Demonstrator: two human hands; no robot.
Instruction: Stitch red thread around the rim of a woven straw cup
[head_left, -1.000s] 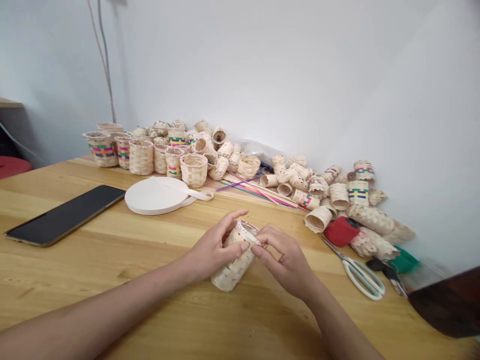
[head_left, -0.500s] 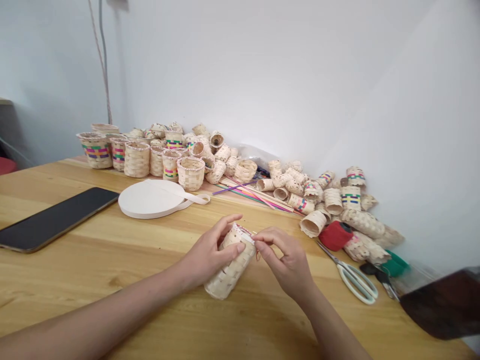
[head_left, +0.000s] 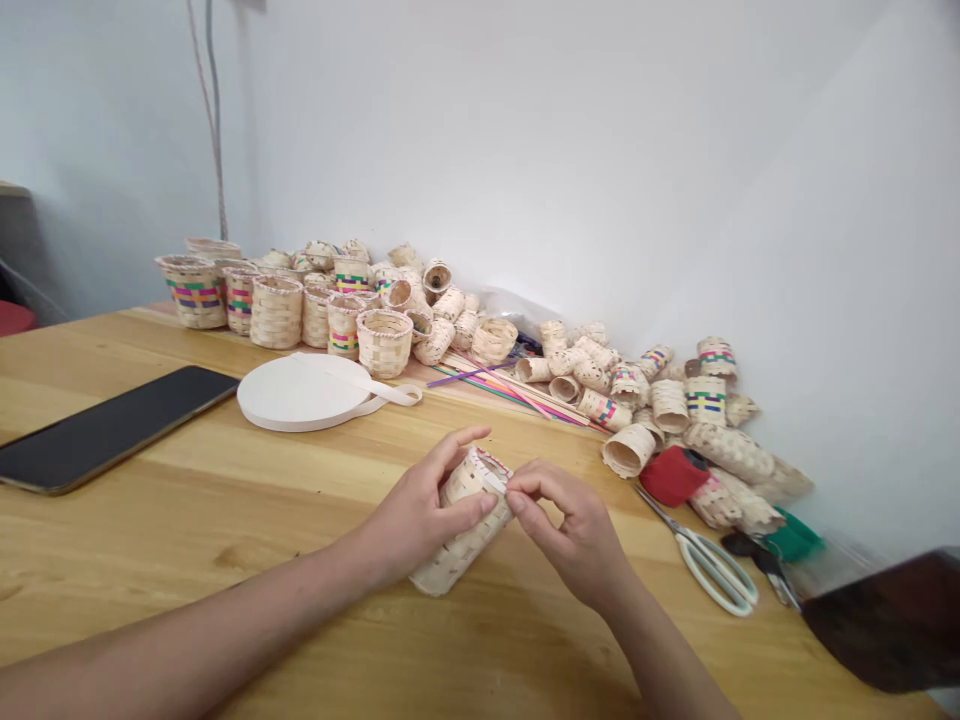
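A small pale woven basket (head_left: 459,545) stands tilted on the wooden table, its mouth up and toward the right. My left hand (head_left: 427,505) is wrapped round its upper part, thumb on the near side and index finger raised past the rim. Red-and-white binding runs along part of that rim (head_left: 491,462). At the rim's right edge, my right hand (head_left: 566,525) has thumb and index finger pinched together. What lies between those fingertips is too small and covered to make out.
A roll of white tape (head_left: 304,392) lies beyond my left arm, beside a black phone (head_left: 116,425). Several woven baskets (head_left: 277,312) and coloured strips (head_left: 517,390) line the wall. Scissors (head_left: 716,570), a red spool (head_left: 675,475) and a dark object (head_left: 892,620) are at right.
My right fingertips have closed in at the rim, and the bit of red thread seen below them earlier no longer shows. The left hand keeps its hold; the view has shifted slightly.
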